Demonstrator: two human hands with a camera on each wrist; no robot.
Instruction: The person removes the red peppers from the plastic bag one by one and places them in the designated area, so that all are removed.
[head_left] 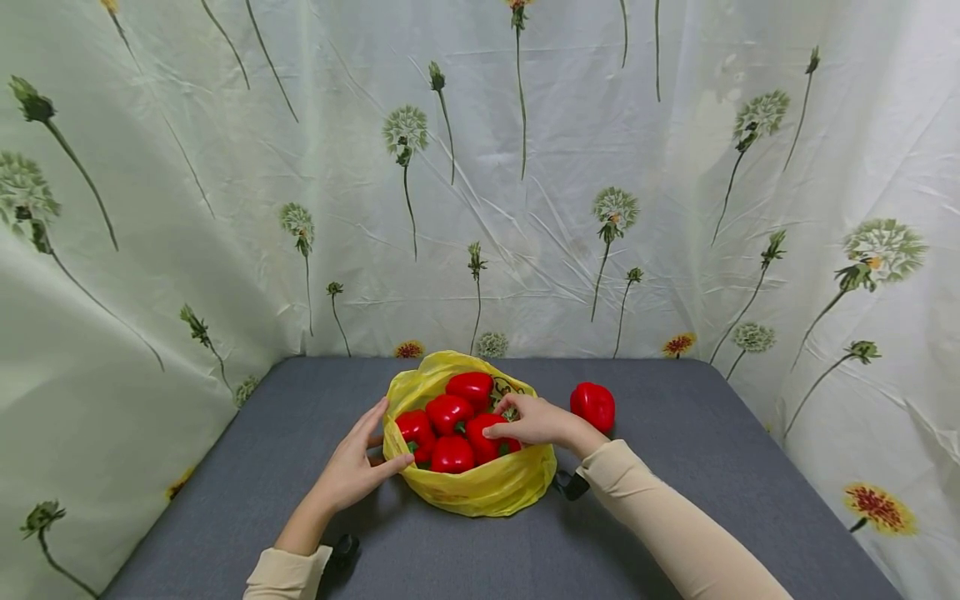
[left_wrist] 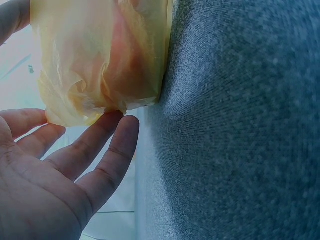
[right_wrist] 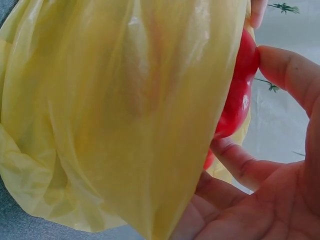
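Observation:
A yellow plastic bag (head_left: 480,492) stands on the table with its mouth wide and several red bell peppers (head_left: 448,412) inside. My right hand (head_left: 536,421) reaches over the bag's right rim and grips a bell pepper (head_left: 483,437) among the others. In the right wrist view the thumb lies on one side of that red bell pepper (right_wrist: 237,100) and the fingers on the other; the bag's wall hides part of them. With fingers spread and nearly straight, my left hand (head_left: 352,467) touches the bag's left side. The left wrist view shows its fingertips against the yellow plastic (left_wrist: 95,85).
One more red bell pepper (head_left: 592,406) lies on the grey table (head_left: 315,408) to the right of the bag, behind the right forearm. A white curtain (head_left: 480,208) printed with dandelions hangs around the table's back and sides.

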